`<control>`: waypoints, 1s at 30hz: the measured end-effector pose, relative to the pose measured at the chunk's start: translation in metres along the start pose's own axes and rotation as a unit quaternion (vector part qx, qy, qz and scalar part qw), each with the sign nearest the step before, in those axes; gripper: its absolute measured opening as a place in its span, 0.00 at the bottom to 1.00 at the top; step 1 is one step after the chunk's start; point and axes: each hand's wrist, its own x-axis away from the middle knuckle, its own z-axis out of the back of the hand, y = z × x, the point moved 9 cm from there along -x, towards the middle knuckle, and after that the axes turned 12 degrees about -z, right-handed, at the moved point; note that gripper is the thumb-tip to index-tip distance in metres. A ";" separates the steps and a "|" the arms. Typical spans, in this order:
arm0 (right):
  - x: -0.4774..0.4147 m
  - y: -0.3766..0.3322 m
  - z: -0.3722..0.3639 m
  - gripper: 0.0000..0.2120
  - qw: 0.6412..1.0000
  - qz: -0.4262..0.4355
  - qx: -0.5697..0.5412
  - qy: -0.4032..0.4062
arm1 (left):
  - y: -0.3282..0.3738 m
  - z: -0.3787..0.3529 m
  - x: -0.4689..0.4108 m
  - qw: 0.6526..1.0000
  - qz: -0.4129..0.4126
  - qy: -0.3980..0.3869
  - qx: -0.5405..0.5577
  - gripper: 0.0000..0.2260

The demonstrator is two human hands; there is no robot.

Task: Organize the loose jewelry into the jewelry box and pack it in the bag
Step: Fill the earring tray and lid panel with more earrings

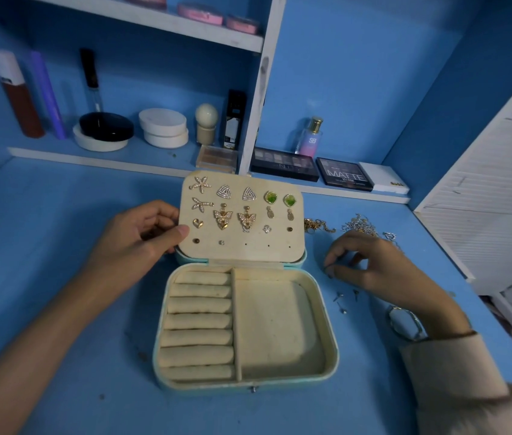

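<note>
An open teal jewelry box (330, 328) lies on the blue table, with cream ring rolls on its left and an empty compartment on its right. Its upright earring panel (242, 243) carries several pinned earrings. My left hand (141, 237) grips the panel's left edge, thumb on its front. My right hand (371, 265) hovers to the right of the box, fingertips pinching a tiny dark item I cannot identify. Small loose studs (344, 301) lie below that hand. Gold chains (317, 226) and silver chains (361, 224) are heaped behind it. A watch (404, 323) lies under my right wrist.
Shelves behind hold cosmetics: bottles, round compacts (163, 127), a perfume bottle (309, 138) and eyeshadow palettes (284, 164). A white slatted panel (496, 189) stands at the right edge of the table. No bag is in view.
</note>
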 end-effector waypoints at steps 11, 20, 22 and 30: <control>-0.001 -0.008 0.000 0.07 0.999 0.015 -0.018 0.048 | 0.004 -0.003 0.004 1.000 0.013 0.001 0.009 0.05; -0.001 -0.008 0.002 0.07 0.998 0.001 -0.014 0.063 | 0.015 -0.013 0.009 0.999 0.002 0.003 -0.042 0.20; -0.001 -0.008 0.002 0.07 0.998 0.001 -0.014 0.065 | 0.016 -0.014 0.009 0.998 -0.006 0.016 -0.068 0.20; -0.001 -0.010 0.001 0.08 0.998 0.001 -0.012 0.065 | 0.017 -0.013 0.011 0.992 -0.020 0.040 -0.116 0.19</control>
